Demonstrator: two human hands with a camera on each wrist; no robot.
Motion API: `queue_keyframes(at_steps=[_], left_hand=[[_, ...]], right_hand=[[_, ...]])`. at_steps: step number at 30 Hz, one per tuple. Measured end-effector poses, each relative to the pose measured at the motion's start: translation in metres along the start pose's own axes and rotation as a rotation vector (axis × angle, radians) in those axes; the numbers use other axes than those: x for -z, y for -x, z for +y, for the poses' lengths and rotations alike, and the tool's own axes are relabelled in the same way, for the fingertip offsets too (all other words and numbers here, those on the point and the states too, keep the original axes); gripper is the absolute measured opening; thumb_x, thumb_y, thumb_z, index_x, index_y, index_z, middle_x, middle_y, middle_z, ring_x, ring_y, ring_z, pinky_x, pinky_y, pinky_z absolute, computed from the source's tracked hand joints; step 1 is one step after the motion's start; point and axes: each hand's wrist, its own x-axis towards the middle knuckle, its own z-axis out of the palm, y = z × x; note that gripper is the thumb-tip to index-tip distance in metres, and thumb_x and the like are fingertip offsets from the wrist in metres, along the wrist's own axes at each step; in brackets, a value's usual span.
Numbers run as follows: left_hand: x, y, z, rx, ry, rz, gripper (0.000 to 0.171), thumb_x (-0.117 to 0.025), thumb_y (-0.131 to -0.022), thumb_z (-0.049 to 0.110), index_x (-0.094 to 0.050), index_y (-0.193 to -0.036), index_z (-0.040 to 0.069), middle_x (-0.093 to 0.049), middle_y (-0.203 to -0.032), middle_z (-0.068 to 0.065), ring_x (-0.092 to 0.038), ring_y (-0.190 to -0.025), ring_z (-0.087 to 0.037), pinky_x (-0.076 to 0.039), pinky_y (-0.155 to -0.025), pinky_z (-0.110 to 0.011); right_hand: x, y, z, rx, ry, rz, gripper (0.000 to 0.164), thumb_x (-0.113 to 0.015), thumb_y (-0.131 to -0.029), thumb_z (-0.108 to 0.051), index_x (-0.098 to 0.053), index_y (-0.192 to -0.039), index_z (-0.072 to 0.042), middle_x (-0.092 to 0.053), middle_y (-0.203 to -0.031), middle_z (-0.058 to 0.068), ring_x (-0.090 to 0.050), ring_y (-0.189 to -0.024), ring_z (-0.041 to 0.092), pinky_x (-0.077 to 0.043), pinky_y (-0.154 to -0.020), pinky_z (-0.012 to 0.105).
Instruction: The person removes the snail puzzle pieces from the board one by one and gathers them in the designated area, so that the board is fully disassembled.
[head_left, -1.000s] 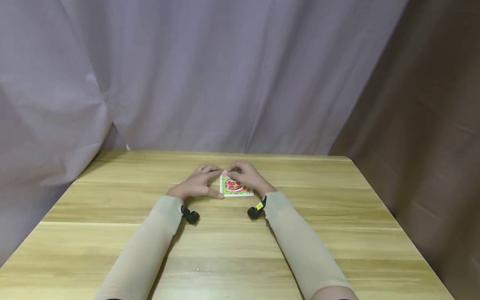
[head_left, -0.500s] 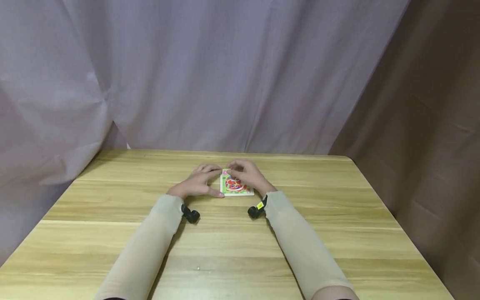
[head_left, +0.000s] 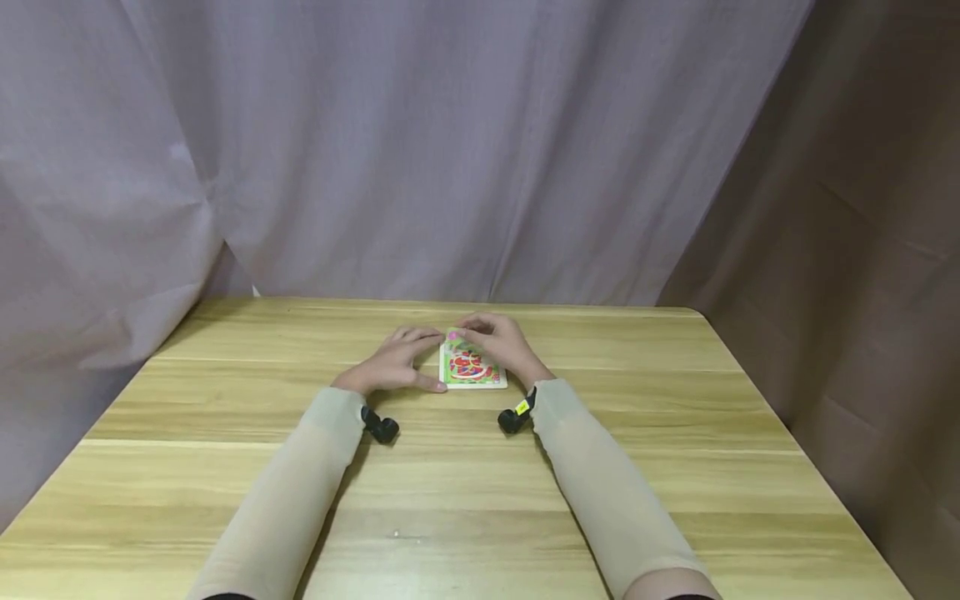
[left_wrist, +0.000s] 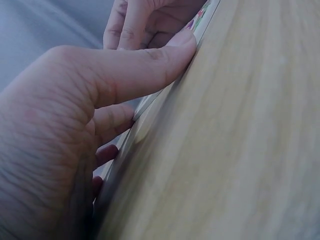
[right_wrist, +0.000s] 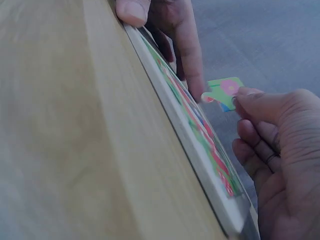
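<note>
A flat square jigsaw puzzle (head_left: 471,368) with a white border and a red, green and blue picture lies on the wooden table. My left hand (head_left: 392,363) rests along its left side, fairly straight thumb (left_wrist: 165,62) at the near corner and index finger by the far one. Between thumb and fingers, my right hand (head_left: 506,343) pinches a green puzzle piece (right_wrist: 223,92) with a pink flower and a rounded knob. In the right wrist view the piece stands clear above the puzzle's far left corner. My right hand hides part of the puzzle's right side in the head view.
The wooden tabletop (head_left: 480,492) stretches around both forearms. A grey curtain (head_left: 375,150) hangs behind the far edge, and a brown one (head_left: 847,250) hangs on the right. Black wrist cameras (head_left: 385,429) sit on the inner side of each sleeve.
My right hand has raised the green piece up and away from the puzzle's far left corner. My left hand has kept its place at the left edge.
</note>
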Motion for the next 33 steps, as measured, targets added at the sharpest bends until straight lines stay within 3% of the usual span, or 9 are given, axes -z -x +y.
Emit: queue_keyframes(at_steps=[6,16,21,33], left_hand=[[-0.004,0.002,0.002,-0.004,0.023,-0.004,0.106,-0.081,-0.081,0.061,-0.037,-0.165,0.013,-0.033,-0.172,-0.011,-0.025,-0.158,-0.04,-0.012,-0.13,-0.07],[-0.007,0.0,-0.001,-0.002,0.0,-0.005,0.105,-0.08,-0.081,0.063,-0.035,-0.166,0.019,-0.035,-0.173,-0.004,-0.027,-0.157,-0.037,-0.017,-0.129,-0.069],[-0.006,-0.001,-0.003,-0.017,0.005,0.007,0.103,-0.08,-0.081,0.062,-0.038,-0.165,0.018,-0.036,-0.172,-0.003,-0.028,-0.157,-0.036,-0.017,-0.129,-0.068],[-0.009,-0.002,-0.007,-0.026,-0.001,0.026,0.103,-0.082,-0.08,0.062,-0.041,-0.163,0.017,-0.038,-0.171,-0.005,-0.031,-0.154,-0.035,-0.02,-0.129,-0.066]], right_hand=[[0.009,0.004,0.007,-0.047,-0.089,0.046,0.029,-0.076,-0.098,-0.032,-0.078,-0.119,-0.012,-0.078,-0.12,0.007,-0.07,-0.113,0.026,-0.055,-0.108,0.047],[0.021,0.005,0.019,-0.053,-0.077,0.07,0.027,-0.075,-0.1,-0.031,-0.078,-0.117,-0.011,-0.078,-0.12,0.009,-0.071,-0.113,0.026,-0.056,-0.107,0.045],[0.037,0.009,0.027,-0.07,-0.071,0.1,0.028,-0.076,-0.099,-0.032,-0.079,-0.116,-0.01,-0.078,-0.118,0.01,-0.071,-0.112,0.027,-0.055,-0.106,0.046],[0.084,0.026,0.051,-0.128,-0.015,0.085,0.031,-0.074,-0.101,-0.032,-0.077,-0.118,-0.007,-0.076,-0.122,0.014,-0.069,-0.108,0.022,-0.053,-0.104,0.041]])
